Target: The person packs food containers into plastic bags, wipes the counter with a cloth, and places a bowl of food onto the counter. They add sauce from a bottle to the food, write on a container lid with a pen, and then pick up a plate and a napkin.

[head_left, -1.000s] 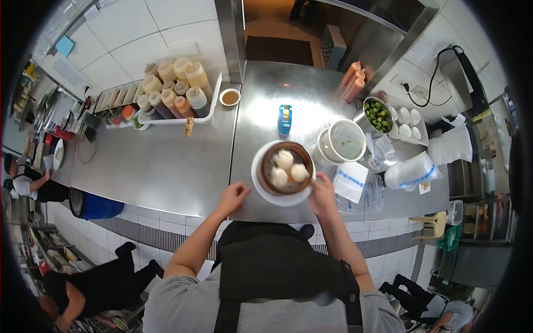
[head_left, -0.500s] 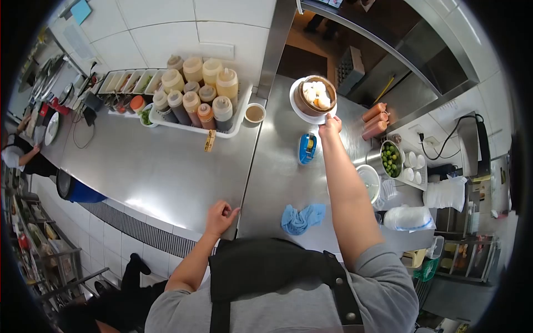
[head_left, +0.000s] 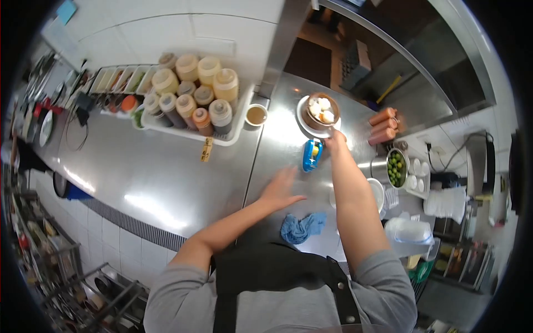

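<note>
My right hand (head_left: 336, 141) grips the near rim of a white plate (head_left: 303, 121). On that plate is a round brown bowl (head_left: 309, 117) holding white pieces of food (head_left: 320, 106) and something orange. My left hand (head_left: 281, 190) is over the steel counter, open with fingers and thumb spread, slightly blurred and holding nothing. Between the plate and my left hand is a blue tape dispenser (head_left: 308, 161) with a yellow roll. A crumpled blue cloth (head_left: 302, 227) lies below my left hand, close to my apron.
Several squeeze bottles (head_left: 189, 102) stand in a white tray (head_left: 236, 133) at the left, beside a cup of brown sauce (head_left: 256, 115). Along the right are orange bottles (head_left: 383, 126), a metal pot of limes (head_left: 395, 168), white cups (head_left: 415, 175) and a white tub (head_left: 376, 194).
My left hand has moved right from the counter's front edge and its fingers have spread. My right hand and the plate are lower in view, nearer the tape dispenser.
</note>
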Available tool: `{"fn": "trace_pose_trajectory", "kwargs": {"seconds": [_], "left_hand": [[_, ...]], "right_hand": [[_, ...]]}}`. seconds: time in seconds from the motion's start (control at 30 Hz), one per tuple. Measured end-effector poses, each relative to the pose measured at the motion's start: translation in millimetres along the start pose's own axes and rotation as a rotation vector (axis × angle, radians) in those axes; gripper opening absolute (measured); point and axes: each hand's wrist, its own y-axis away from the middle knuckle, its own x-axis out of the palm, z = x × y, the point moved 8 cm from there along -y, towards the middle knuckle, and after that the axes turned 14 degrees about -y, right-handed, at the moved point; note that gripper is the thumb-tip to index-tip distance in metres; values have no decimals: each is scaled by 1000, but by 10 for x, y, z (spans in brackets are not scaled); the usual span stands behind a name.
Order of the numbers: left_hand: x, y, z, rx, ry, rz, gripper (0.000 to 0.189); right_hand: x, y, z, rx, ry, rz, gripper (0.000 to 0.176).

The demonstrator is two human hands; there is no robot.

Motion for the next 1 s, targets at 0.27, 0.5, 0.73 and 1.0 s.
{"fn": "trace_pose_trajectory", "kwargs": {"seconds": [0.27,0.5,0.73,1.0], "left_hand": [[736,-1251,-35,-249,-31,-136,82],[-2,-360,686,-237,-12,-343,78],[-983,550,1173,-221,20,-589,69],[-3445,588,1413,-407,-416,-1145,40]], "right_hand": [[-190,1323,416,-371,255,180,50],[-1041,2788,-131,-643,633,748,53],[-1633,3384,-672,-508,812,987,57],[-1552,3586,-512,-664,924,1080,55]]}}
